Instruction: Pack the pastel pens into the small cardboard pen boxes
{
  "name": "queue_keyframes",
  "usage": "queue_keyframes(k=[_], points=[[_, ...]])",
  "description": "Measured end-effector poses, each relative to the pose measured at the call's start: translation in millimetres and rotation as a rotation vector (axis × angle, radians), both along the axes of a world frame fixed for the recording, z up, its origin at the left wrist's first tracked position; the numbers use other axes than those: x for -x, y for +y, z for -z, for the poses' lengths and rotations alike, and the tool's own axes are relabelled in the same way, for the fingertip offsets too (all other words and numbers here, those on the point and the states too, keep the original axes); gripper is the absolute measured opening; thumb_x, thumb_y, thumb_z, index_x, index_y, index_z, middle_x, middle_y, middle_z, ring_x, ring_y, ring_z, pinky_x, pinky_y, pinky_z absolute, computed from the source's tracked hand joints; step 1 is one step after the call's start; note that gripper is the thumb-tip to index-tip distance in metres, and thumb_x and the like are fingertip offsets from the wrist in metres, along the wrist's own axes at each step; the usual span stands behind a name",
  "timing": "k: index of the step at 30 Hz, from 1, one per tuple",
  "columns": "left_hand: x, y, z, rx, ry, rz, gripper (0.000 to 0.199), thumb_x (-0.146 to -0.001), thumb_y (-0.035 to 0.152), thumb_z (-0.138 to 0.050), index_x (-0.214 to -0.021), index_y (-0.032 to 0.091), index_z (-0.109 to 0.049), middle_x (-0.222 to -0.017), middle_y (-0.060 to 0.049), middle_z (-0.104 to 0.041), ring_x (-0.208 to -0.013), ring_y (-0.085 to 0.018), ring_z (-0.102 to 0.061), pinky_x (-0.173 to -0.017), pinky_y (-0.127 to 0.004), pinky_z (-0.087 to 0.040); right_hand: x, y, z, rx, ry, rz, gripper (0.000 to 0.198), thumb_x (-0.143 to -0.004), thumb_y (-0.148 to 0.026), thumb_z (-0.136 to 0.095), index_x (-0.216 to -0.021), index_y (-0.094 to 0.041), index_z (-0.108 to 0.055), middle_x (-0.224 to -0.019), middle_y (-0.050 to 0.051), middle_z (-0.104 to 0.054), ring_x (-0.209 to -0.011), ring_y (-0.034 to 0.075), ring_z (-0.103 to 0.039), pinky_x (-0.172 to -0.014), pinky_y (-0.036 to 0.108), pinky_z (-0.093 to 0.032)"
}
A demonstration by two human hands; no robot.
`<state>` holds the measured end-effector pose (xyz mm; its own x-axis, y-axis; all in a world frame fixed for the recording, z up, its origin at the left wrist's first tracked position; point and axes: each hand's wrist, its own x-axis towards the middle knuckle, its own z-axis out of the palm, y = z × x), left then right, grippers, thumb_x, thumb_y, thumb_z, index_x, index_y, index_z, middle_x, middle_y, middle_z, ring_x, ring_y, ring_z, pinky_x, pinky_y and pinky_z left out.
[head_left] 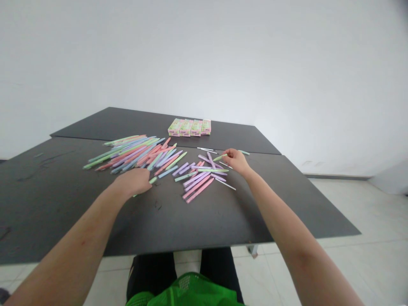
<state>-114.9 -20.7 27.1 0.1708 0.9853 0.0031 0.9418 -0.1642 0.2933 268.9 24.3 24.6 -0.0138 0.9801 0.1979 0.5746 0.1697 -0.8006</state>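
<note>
My left hand (134, 180) is closed at the near edge of a large pile of slim pastel sticks (127, 154), pen-like and tapered at one end. A light green stick (153, 180) pokes out beyond its fingers, which are mostly hidden. My right hand (235, 160) pinches a short yellow-green piece (219, 157) between thumb and fingertips. Below and left of it lies a smaller, loose group of purple, pink and green sticks (199, 187). A thin white rod (225, 183) rests beside that group, and more white rods (207, 150) lie behind it.
Several small pink-and-green boxes (185, 127) stand in a row towards the back of the dark table (178, 225). A seam crosses the tabletop in front of them. One greenish stick (244, 152) lies beyond my right hand. A white wall rises behind.
</note>
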Motion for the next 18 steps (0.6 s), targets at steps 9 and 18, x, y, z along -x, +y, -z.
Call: queue_keyframes(k=[9, 18], points=[[-49, -13, -49.8, -0.082, 0.101, 0.095, 0.023, -0.079, 0.037, -0.046, -0.068, 0.022, -0.059, -0.069, -0.005, -0.064, -0.068, -0.022, -0.059, -0.062, -0.030, -0.035, 21, -17, 1, 0.188, 0.750, -0.169, 0.030, -0.064, -0.037, -0.074, -0.081, -0.018, -0.057, -0.074, 0.002, -0.069, -0.057, 0.011, -0.059, -0.050, 0.021, -0.043], [-120, 9, -36.9, -0.109, -0.274, 0.320, 0.028, -0.089, 0.040, -0.044, -0.091, 0.020, -0.064, -0.073, -0.001, -0.066, -0.065, -0.017, -0.057, -0.059, -0.027, -0.034, 29, -30, 2, 0.181, 0.863, -0.233, 0.030, -0.062, -0.033, -0.080, -0.081, -0.017, -0.063, -0.067, -0.001, -0.067, -0.060, 0.011, -0.063, -0.052, 0.019, -0.046]])
